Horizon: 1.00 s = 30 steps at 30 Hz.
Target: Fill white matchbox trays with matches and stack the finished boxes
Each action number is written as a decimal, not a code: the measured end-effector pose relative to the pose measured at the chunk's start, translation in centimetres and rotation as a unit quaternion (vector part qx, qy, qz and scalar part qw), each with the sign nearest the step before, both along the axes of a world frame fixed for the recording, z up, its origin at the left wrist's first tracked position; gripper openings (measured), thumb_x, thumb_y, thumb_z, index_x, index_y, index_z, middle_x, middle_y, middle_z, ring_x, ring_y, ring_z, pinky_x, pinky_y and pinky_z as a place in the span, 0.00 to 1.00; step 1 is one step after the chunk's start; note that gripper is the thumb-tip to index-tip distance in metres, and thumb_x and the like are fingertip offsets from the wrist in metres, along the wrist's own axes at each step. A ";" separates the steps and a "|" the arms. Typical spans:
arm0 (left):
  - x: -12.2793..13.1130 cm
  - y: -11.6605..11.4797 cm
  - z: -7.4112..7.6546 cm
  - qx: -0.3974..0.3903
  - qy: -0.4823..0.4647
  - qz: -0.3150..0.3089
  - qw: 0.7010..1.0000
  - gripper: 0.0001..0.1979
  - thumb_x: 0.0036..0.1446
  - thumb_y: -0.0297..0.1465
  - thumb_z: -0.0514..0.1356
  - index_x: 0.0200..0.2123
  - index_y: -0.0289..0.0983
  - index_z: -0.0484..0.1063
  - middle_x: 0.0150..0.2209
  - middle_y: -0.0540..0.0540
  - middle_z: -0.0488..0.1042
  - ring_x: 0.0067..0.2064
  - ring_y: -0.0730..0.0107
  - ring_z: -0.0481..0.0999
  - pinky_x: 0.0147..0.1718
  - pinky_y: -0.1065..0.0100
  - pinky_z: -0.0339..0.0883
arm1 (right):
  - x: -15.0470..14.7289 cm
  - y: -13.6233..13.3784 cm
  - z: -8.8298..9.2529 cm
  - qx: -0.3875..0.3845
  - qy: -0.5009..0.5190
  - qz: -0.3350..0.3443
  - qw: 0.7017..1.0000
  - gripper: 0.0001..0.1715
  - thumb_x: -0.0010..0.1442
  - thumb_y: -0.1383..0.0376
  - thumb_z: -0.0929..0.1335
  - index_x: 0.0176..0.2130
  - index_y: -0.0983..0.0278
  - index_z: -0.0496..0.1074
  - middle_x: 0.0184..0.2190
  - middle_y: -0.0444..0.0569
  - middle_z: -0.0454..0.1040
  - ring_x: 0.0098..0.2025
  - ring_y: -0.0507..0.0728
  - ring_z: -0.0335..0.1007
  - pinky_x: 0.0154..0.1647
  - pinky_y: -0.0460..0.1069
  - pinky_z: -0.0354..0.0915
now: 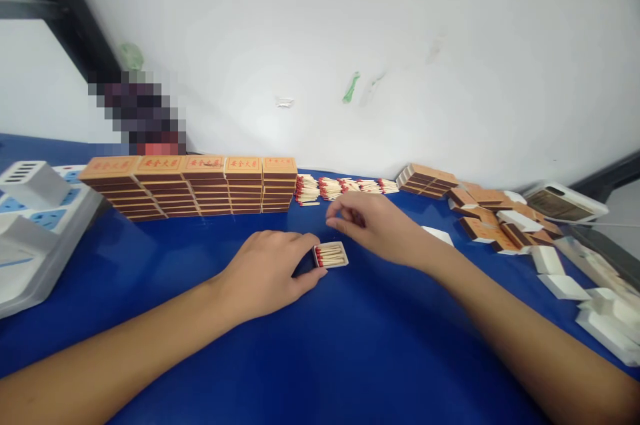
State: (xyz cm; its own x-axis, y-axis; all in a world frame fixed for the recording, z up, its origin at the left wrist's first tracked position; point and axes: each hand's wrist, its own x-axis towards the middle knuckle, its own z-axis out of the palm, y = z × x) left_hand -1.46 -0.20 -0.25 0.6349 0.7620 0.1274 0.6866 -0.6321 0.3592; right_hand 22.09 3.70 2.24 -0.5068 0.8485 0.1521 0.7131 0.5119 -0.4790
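A small white matchbox tray (331,255) holding several red-headed matches lies on the blue table. My left hand (275,268) is at its left end, thumb and index finger around that end of the tray. Above and right of the tray is my right hand (365,218), its fingers curled in and the thumb near the fingertips; whether anything is between them is too small to tell. Just behind the right hand, piles of loose matches (330,187) line the back of the table.
Stacked matchboxes (200,188) form a wall at the back left. A white power strip (65,245) is at the far left. On the right are a small stack of boxes (427,179), scattered box sleeves (483,228), white trays (564,286) and a white device (565,203).
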 end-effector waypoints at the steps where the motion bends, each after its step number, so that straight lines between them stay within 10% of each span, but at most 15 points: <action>1: 0.0 0.0 0.0 0.000 -0.001 0.002 1.000 0.13 0.69 0.40 0.62 0.51 0.42 0.77 0.28 0.53 0.74 0.29 0.66 0.74 0.29 0.66 0.56 | -0.3 1.0 -0.4 0.022 0.004 -0.004 1.000 0.03 0.70 0.66 0.70 0.40 0.62 0.76 0.28 0.42 0.69 0.31 0.53 0.63 0.35 0.49 0.57; 9: 0.0 0.1 -0.1 -0.006 -0.007 0.000 1.000 0.13 0.68 0.41 0.62 0.50 0.42 0.78 0.30 0.52 0.76 0.32 0.65 0.76 0.30 0.64 0.57 | -1.7 4.3 -3.2 0.049 -0.019 -0.022 0.998 0.08 0.70 0.68 0.68 0.36 0.63 0.69 0.34 0.47 0.70 0.37 0.56 0.63 0.39 0.50 0.57; 30: 0.2 0.1 0.3 0.003 0.010 0.002 1.000 0.14 0.69 0.42 0.60 0.50 0.42 0.78 0.28 0.52 0.75 0.30 0.66 0.75 0.28 0.66 0.56 | 1.0 -4.9 0.4 -0.059 -0.044 0.014 0.997 0.09 0.74 0.62 0.65 0.40 0.61 0.73 0.39 0.48 0.73 0.36 0.54 0.68 0.36 0.50 0.62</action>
